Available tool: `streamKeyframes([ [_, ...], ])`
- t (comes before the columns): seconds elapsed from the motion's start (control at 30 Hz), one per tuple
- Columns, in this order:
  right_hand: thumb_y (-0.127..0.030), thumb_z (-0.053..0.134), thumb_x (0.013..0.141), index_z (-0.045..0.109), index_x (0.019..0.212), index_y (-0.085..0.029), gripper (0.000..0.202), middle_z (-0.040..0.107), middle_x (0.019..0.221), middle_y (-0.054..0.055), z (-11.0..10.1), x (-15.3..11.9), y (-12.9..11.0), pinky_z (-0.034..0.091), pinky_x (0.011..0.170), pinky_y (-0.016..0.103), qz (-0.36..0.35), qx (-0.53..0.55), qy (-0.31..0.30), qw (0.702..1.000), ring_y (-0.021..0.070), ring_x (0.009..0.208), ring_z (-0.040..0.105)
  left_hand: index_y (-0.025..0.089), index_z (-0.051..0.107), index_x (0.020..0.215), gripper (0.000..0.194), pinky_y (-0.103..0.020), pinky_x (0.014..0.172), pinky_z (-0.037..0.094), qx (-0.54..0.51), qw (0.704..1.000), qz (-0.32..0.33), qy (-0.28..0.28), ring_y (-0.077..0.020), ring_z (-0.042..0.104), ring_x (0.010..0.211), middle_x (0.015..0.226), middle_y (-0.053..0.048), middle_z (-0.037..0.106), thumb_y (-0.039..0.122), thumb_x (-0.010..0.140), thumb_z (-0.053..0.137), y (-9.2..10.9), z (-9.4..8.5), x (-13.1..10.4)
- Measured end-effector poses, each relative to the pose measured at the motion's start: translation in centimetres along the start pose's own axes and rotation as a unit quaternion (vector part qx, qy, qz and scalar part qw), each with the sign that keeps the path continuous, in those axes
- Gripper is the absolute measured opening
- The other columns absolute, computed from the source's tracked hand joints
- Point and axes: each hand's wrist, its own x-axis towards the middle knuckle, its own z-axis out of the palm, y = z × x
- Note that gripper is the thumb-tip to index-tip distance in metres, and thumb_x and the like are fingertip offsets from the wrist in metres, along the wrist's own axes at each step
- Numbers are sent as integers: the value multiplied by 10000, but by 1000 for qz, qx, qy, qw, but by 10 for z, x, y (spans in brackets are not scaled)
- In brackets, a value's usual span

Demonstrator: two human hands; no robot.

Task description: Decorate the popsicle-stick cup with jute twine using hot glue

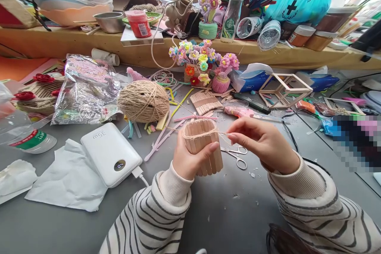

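My left hand point(190, 156) is wrapped round a small cup made of wooden craft sticks point(205, 149), held tilted above the grey table. Thin twine point(199, 135) lies along the cup's rim. To the right of the rim, my right hand point(256, 139) pinches a length of that twine between thumb and fingers. A large ball of twine point(143, 101) sits behind and left of the cup, with a strand leading from it toward the cup. Small scissors point(239, 158) lie on the table under the right hand, partly hidden.
A white power bank point(111, 154) with a cable lies at left beside white tissue point(70, 178). Behind are a bundle of craft sticks point(205, 102), a pink glue gun point(238, 111), a stick-frame cube point(285, 89) and fuzzy flowers point(196, 57). A crowded shelf point(133, 53) runs along the back.
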Motion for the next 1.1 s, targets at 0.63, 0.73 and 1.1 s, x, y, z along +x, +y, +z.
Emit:
streamKeyframes([
  [0.63, -324, 603, 810, 611, 770, -167, 162, 645, 686, 28, -1, -4, 0, 489, 529, 211, -27, -68, -20, 997, 113, 600, 581, 191, 485, 1059, 651, -372, 843, 488, -43, 998, 36, 13, -241, 629, 926, 994, -66, 668, 354, 528, 824, 2, 3, -8],
  [0.73, -302, 618, 801, 605, 769, -166, 140, 630, 673, 17, 1, -3, 1, 476, 517, 195, -10, -17, -19, 1000, 97, 586, 564, 177, 495, 1036, 660, -376, 825, 498, -51, 999, 5, 2, -254, 635, 920, 980, -73, 676, 402, 513, 829, 1, -1, -7],
  [1.1, -291, 630, 791, 592, 740, -159, 146, 616, 676, 7, 10, -7, -3, 422, 478, 193, 16, 51, -27, 998, 76, 548, 509, 160, 530, 1140, 639, -421, 901, 482, -103, 975, -35, -195, -348, 583, 1103, 1136, -118, 660, 526, 654, 727, -13, -19, 5],
])
